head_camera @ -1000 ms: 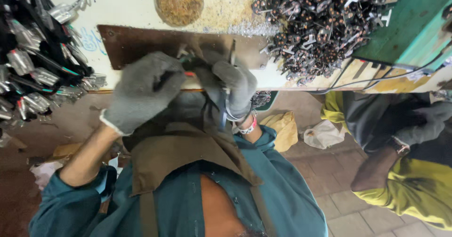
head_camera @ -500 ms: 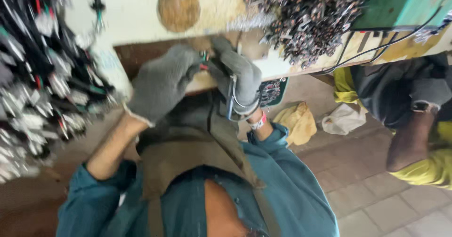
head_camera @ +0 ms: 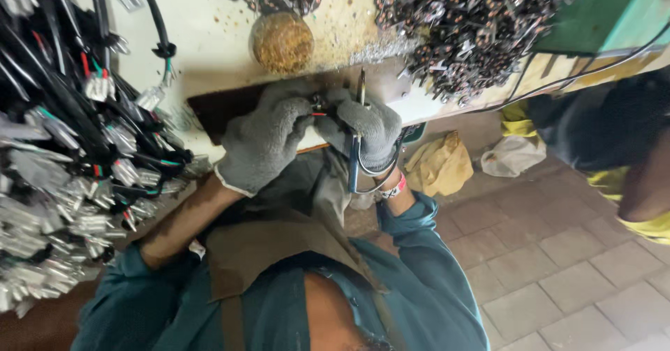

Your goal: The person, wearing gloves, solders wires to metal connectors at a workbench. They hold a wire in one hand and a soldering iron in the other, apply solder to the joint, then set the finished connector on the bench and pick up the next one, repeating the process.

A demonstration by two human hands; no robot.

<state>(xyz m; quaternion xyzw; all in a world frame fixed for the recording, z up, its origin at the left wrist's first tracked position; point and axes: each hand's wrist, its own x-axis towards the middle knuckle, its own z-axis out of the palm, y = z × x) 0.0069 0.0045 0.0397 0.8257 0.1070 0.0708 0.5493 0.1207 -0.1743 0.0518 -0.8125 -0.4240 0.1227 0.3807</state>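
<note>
At the bench edge, my gloved hands meet.
Left hand (head_camera: pixel 265 142) pinches a small wired part (head_camera: pixel 317 107); right hand (head_camera: pixel 366 128) grips a metal tool (head_camera: pixel 356 148).

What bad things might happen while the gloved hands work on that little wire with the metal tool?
1. The right hand grips a metal tool close to the left hand; a slip might pinch or jab a glove finger.
2. The small red wire sits at the bench edge; it might drop to the tiled floor.
3. The heap of small metal parts lies near the edge; a bump could scatter some.
</note>
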